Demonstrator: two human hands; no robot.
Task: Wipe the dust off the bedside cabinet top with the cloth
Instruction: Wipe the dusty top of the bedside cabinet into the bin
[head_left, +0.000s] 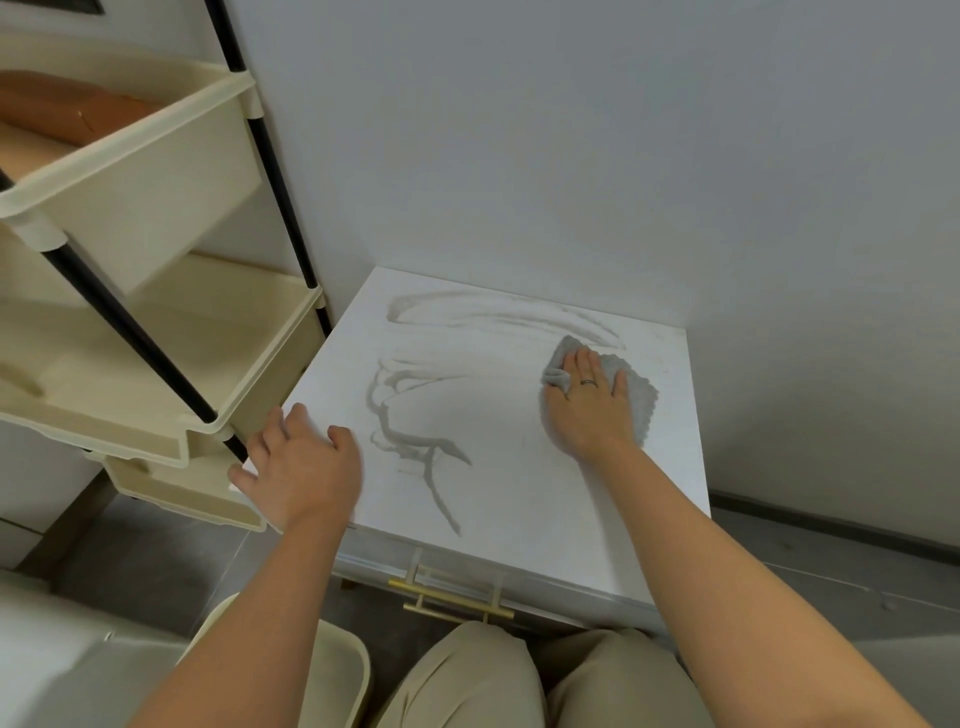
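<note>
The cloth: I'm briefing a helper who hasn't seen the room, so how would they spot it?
Find the white bedside cabinet top against the wall. Near its far right corner, the right hand presses flat on the cloth. It is grey, crumpled and textured, unlike the smooth, dust-streaked surface.

2 hands (298, 467), 1 cloth (636, 397)

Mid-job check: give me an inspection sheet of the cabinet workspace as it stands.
Surface: cabinet top white, dust streaks at rear and left-centre.
Job's things: grey cloth flat on the top, right rear.
Clutter: nothing seen on the top.
Grippers: right hand pressed flat on the cloth; left hand open, resting at the top's front-left corner.
Cables: nothing seen.
Surroundings: cream shelf rack to the left, wall behind, gold drawer handles below.
</note>
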